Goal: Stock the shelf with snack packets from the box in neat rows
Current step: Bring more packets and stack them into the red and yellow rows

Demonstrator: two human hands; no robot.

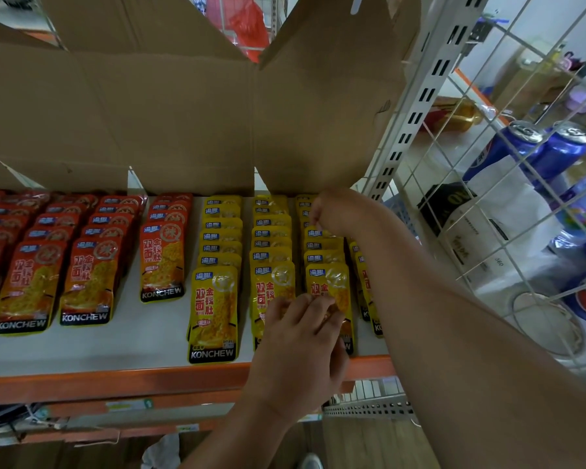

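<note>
Rows of snack packets lie overlapped on the white shelf (82, 346) with an orange front edge. Red packets (88, 279) fill the left rows and yellow packets (214, 313) the right rows. My left hand (301, 346) rests its curled fingers on the front yellow packets (329, 286) of the two right-hand rows, fingertips touching them. My right hand (329, 211) reaches to the back of the rightmost full row and pinches the top of a yellow packet (315, 233) there. An opened cardboard box (149, 113) stands behind the rows; its inside is hidden.
A white slotted upright (416, 106) and wire mesh panel (508, 164) bound the shelf on the right. Behind the mesh stand blue cans (555, 147) and other goods. A lower shelf rail (115, 411) runs under the orange edge.
</note>
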